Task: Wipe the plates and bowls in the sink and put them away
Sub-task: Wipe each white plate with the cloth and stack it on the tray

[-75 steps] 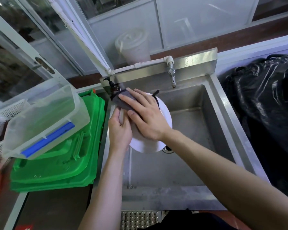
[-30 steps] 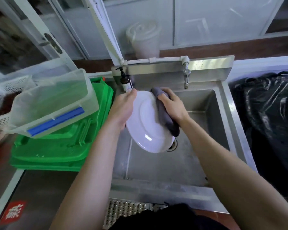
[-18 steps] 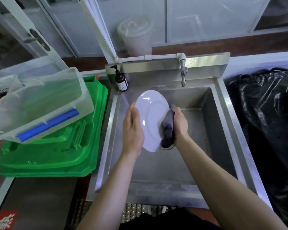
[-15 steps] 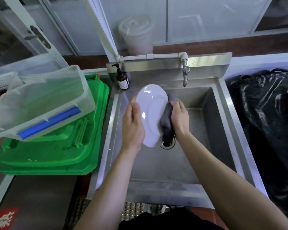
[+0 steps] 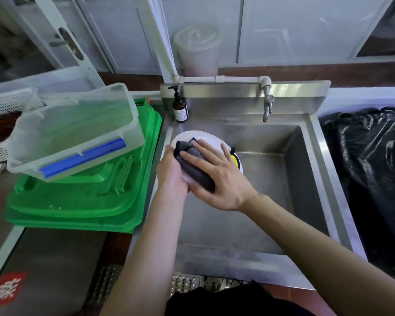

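Wiping is the step in hand: a white plate (image 5: 205, 139) is held over the left part of the steel sink (image 5: 306, 179), tilted toward the person so its face can be reached. The left hand (image 5: 172, 174) grips the plate at its near-left edge, fingers curled round the rim, which steadies it against the push of the cloth. The right hand (image 5: 217, 176) lies nearly flat, fingers spread and fairly straight, pressing a dark grey cloth (image 5: 192, 163) against the plate; a flat palm spreads the pressure over more surface. A yellow and black mark (image 5: 235, 161) shows at the plate's right edge, but I cannot tell what it is.

Around the work, a brown pump bottle (image 5: 180, 108) stands at the sink's back-left corner, just beyond the plate, and the tap (image 5: 267, 106) hangs over the back wall, well to the right. On the desk to the left, a clear plastic tub with a blue clip (image 5: 75, 133) rests tilted on a stack of green lids (image 5: 84, 195). A black plastic bag (image 5: 369, 169) fills the right side. No other plates or bowls are visible in the basin. Judging by this, the tub and green stack crowd the left desk, so a put-away spot there looks tight.
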`<state>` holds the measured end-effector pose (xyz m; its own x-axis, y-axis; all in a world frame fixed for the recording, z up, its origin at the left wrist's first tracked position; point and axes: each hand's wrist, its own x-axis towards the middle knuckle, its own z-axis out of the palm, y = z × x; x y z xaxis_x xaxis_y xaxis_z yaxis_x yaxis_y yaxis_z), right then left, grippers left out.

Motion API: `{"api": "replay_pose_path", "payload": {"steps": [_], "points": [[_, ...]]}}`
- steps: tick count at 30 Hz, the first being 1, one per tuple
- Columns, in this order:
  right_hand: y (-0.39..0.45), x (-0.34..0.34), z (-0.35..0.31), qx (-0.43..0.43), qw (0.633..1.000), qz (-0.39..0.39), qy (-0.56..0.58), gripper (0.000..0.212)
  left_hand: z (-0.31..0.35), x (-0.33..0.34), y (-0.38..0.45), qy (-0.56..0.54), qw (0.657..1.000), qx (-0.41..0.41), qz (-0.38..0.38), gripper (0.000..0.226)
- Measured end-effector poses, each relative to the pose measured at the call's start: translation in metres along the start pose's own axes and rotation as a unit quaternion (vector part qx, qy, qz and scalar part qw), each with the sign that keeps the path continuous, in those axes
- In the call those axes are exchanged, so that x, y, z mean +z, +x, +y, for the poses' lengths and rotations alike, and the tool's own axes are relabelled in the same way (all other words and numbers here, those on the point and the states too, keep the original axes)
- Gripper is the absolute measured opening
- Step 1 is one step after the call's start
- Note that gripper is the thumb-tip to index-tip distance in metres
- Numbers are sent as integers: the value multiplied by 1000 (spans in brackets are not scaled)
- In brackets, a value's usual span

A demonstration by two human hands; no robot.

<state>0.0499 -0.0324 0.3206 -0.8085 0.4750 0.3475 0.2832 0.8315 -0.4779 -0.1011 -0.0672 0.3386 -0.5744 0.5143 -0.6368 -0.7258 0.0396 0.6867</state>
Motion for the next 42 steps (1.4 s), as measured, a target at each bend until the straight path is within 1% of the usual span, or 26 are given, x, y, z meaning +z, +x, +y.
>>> {"api": "replay_pose_path", "payload": {"steps": [3,5,7,8,9,10,11,12,13,14,15,16,17,18,20,24,26,28,30,33,35,36,37,39,40,42], "points": [[-19,7,8,-64,995,-15,-73,83,6,-12,6,-6,1000,-13,24,58],[-21,11,12,-87,992,36,-87,70,10,-9,0,-10,1000,-7,17,58],[-16,12,11,-96,989,101,-57,58,16,1,-8,-1,1000,15,0,52],[-14,11,8,-65,989,132,-19,54,18,6,-8,10,999,29,-11,47],[-11,8,5,6,985,169,39,51,19,9,-10,38,998,37,-24,45],[-9,7,7,112,965,206,117,48,20,8,-8,82,995,49,-42,46],[-6,4,9,225,920,245,207,47,18,3,-3,152,984,84,-47,50],[-4,1,12,322,855,280,295,46,15,-8,6,247,958,145,-29,54],[-7,0,16,392,785,304,371,46,12,-22,12,337,915,222,20,54],[-11,0,21,432,722,313,441,47,7,-38,21,397,869,286,71,54],[-15,1,26,446,678,309,496,50,2,-50,27,415,852,307,86,53],[-18,2,28,444,655,300,533,54,-4,-59,28,368,891,260,44,56],[-21,5,31,439,644,290,555,55,-10,-60,24,279,945,169,-25,63],[-23,8,32,436,633,281,575,56,-18,-61,26,197,973,84,-86,69],[-22,13,30,435,610,253,612,55,-26,-54,18,93,989,33,-115,65],[-30,10,20,467,552,184,666,51,-25,-48,16,69,994,68,-54,50],[-38,3,20,521,569,180,610,41,-24,-52,23,80,992,87,-38,45],[-45,-8,29,566,593,210,533,29,-24,-56,30,86,989,111,-42,42],[-45,-28,33,554,621,232,503,24,-23,-58,33,73,988,128,-34,44],[-32,-65,28,478,708,213,473,17,-16,-58,41,39,987,156,-20,44],[-11,-80,18,404,772,183,455,19,-14,-54,41,54,986,158,-9,38],[2,-79,13,377,810,173,415,26,-15,-51,38,67,986,155,-10,33],[15,-71,10,364,853,167,334,36,-18,-48,38,78,986,148,-15,30],[29,-40,9,322,926,166,111,57,-25,-44,36,99,984,148,-28,32],[28,-18,12,270,951,149,4,61,-27,-42,34,100,983,152,-34,36],[15,22,27,144,972,107,-152,58,-30,-44,38,86,986,143,-29,56]]}}
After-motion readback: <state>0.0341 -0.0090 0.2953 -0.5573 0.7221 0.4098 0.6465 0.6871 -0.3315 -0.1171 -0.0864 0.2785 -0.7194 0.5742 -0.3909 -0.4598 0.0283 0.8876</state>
